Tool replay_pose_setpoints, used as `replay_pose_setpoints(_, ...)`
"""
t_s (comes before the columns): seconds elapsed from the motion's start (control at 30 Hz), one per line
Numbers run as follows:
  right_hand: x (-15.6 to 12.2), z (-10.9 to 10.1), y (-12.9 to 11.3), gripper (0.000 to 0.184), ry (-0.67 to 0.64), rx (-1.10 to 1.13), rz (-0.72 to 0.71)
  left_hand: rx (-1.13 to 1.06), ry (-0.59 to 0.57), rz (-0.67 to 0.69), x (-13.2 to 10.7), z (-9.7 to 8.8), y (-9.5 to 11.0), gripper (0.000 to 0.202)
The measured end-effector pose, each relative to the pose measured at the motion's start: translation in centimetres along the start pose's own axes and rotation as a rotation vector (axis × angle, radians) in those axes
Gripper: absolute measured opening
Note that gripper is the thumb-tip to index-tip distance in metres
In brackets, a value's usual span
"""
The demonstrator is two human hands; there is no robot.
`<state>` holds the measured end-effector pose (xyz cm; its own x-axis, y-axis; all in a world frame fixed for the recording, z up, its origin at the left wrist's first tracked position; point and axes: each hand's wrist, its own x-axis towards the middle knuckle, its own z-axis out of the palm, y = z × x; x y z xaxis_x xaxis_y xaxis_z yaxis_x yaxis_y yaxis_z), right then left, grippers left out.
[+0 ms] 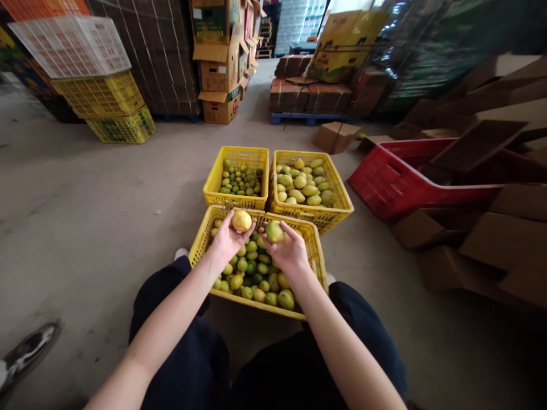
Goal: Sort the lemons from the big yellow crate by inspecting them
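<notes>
My left hand (228, 239) holds a yellow lemon (241, 221) between thumb and fingers, above the far side of the nearest yellow crate (256, 300). Beside it, my right hand (291, 250) grips a greener lemon (274, 231) over the same crate. Many green and yellow lemons (252, 266) fill this crate, partly hidden under my hands and forearms. Just behind stand two more yellow crates. The left one (209, 185) has small, mostly green lemons in it; the right one (342, 199) contains larger, paler yellow-green lemons.
Loose cardboard boxes (499, 242) and a red crate (384, 188) lie on the right. Stacked crates (102, 94) stand at the far left, and cartons (220, 74) at the back. Bundled cardboard (307, 97) rests on a blue pallet (294, 118). Another person's shoe (32, 347) shows at lower left.
</notes>
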<state>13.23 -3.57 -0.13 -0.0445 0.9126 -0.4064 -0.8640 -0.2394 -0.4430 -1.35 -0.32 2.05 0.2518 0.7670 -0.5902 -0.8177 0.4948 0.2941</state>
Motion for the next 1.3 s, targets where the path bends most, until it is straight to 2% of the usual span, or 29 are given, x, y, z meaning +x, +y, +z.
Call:
replay_pose_setpoints(0.1,0.6,-0.2,0.0,0.003,0.088,0.000,-0.064,-0.002,0.019,0.061,0.2,-0.1,0.0,0.024)
replay_pose_setpoints(0.23,1.5,-0.7,0.2,0.008,0.185,0.018,-0.124,-0.026,0.014,0.087,0.5,-0.3,0.2,0.022)
replay_pose_setpoints(0.47,1.7,-0.9,0.2,0.011,0.221,0.024,-0.093,-0.035,0.012,0.104,0.5,-0.4,0.3,0.012)
replay_pose_setpoints(0.7,1.7,-1.5,-0.4,0.016,0.175,0.008,-0.034,-0.036,0.030,0.093,0.5,-0.5,0.1,0.011)
replay_pose_setpoints(0.93,0.7,0.0,-1.0,0.004,0.267,0.060,-0.078,-0.025,-0.008,0.073,0.6,-0.5,0.2,0.016)
replay_pose_setpoints(1.1,0.1,0.4,-1.3,0.001,0.215,0.036,-0.090,0.013,-0.110,0.034,-0.2,-0.2,0.3,0.019)
replay_pose_setpoints(1.2,-0.2,0.2,-1.5,0.009,0.118,-0.023,-0.037,0.033,-0.193,0.002,-0.7,-0.1,0.3,0.022)
replay_pose_setpoints(1.3,-0.3,0.2,-1.6,0.016,0.027,-0.031,-0.057,0.054,-0.211,-0.042,-1.0,0.1,0.3,0.025)
